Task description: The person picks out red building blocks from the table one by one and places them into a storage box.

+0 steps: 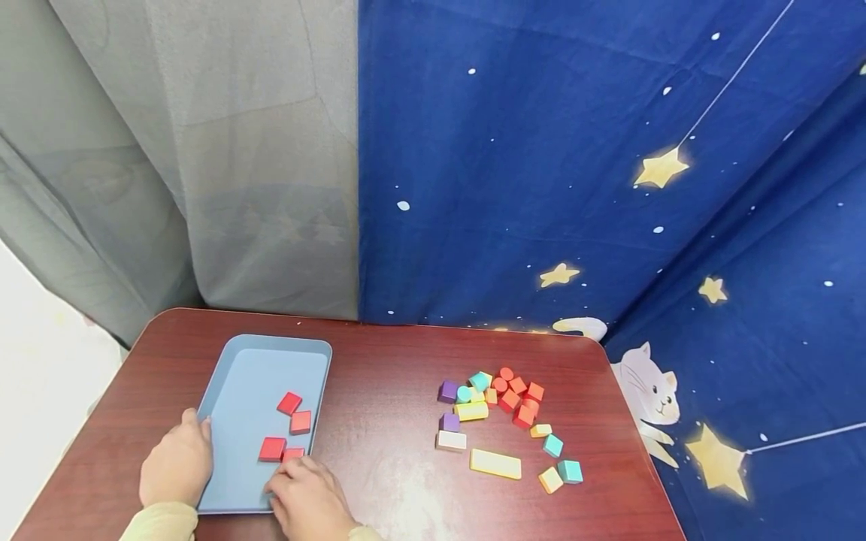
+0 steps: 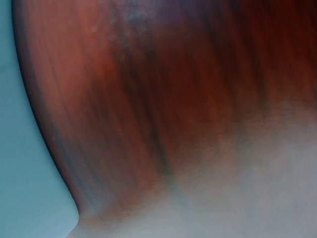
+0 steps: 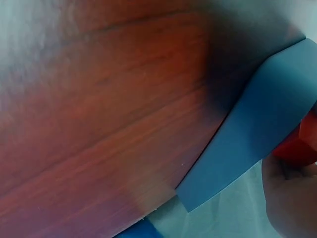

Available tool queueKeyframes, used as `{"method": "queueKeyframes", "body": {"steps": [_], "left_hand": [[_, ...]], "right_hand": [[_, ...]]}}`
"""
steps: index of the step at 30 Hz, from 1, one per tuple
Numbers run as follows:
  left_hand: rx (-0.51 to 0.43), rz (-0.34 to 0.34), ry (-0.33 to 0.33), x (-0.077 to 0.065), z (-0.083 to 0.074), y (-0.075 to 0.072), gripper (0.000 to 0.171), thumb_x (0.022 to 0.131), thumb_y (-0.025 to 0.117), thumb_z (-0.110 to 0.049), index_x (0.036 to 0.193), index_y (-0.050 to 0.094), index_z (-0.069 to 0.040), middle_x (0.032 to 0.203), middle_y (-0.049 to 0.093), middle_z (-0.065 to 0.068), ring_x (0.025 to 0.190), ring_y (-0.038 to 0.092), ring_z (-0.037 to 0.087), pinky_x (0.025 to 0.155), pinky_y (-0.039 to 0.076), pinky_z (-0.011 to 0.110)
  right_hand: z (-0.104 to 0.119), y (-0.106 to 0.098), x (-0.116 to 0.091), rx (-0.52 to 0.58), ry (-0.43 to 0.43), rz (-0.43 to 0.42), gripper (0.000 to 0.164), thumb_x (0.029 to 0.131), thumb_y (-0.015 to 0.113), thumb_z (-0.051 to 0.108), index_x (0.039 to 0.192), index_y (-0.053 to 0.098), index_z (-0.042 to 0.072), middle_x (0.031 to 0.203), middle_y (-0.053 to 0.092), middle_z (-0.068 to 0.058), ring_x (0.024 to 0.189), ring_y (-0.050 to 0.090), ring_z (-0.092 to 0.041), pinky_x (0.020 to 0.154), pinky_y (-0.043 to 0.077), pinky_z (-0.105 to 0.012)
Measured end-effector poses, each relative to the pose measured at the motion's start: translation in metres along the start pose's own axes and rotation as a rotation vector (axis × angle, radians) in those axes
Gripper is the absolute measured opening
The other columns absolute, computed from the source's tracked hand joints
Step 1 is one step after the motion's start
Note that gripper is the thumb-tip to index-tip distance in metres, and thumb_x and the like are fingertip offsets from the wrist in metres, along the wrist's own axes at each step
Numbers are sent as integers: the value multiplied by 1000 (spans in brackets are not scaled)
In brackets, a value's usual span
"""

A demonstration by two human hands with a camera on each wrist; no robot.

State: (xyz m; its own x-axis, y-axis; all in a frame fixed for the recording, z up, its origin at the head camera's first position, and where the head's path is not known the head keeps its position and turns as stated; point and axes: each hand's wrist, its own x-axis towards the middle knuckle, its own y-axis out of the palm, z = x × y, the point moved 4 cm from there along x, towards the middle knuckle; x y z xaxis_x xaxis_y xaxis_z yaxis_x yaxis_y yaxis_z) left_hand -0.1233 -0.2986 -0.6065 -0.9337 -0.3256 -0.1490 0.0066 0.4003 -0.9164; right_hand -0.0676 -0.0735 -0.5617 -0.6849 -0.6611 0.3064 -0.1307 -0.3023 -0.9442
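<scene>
A blue-grey tray [image 1: 250, 391] lies on the left part of the table. My left hand [image 1: 177, 462] grips its left rim. Near the tray's front right corner, my right hand [image 1: 310, 497] holds a red block [image 1: 293, 454] at its fingertips, just inside the right wall. Part of that block is hidden by the fingers; the right wrist view shows the red block [image 3: 303, 141] against a finger [image 3: 290, 198]. Beside it in the tray lie a red block [image 1: 273, 449], another red block [image 1: 301, 422] and a tilted red block [image 1: 289, 403].
On the right half of the brown table [image 1: 379, 376] several loose blocks are scattered: a red cluster [image 1: 517, 394], purple blocks [image 1: 449, 391], a long yellow block [image 1: 496, 463], a white block [image 1: 451, 441] and teal blocks [image 1: 570, 472]. Grey and blue curtains [image 1: 473, 165] hang behind the table.
</scene>
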Motion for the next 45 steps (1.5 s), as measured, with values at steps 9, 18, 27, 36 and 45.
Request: {"method": "queueKeyframes", "body": {"steps": [9,18,27,36,45], "left_hand": [[-6,-17,5,-1,-1,-1,47,103,34,-28,127,36,12,93,57,36,78,58,55,56,43,56],[-4,-22,5,0,-1,-2,47,103,34,-29,126,36,12,92,57,36,77,58,54,56,43,56],[-2,7,-4,0,-2,-1,49,103,32,-31,127,35,13,92,57,36,79,58,55,57,43,55],[0,2,-10,1,-1,0,49,103,30,-31,121,36,14,84,56,34,74,58,53,55,42,54],[9,1,-31,-1,1,0,48,103,31,-33,118,37,13,80,57,32,71,57,53,53,42,54]], "right_hand": [[-1,4,13,-52,-53,97,6,87,68,38,93,69,38,93,55,24,88,49,6,84,35,-8],[-2,12,22,-115,-70,128,10,86,68,35,95,69,38,95,58,23,91,53,4,91,38,-13],[-1,15,28,-132,-43,130,11,82,71,36,92,70,40,90,57,24,88,53,4,82,38,-13],[-3,23,28,-90,-43,185,16,82,71,38,96,69,44,96,57,28,92,52,9,83,34,-11],[-3,20,27,-47,-38,151,16,80,73,35,94,71,42,95,58,28,97,54,9,84,31,-10]]}}
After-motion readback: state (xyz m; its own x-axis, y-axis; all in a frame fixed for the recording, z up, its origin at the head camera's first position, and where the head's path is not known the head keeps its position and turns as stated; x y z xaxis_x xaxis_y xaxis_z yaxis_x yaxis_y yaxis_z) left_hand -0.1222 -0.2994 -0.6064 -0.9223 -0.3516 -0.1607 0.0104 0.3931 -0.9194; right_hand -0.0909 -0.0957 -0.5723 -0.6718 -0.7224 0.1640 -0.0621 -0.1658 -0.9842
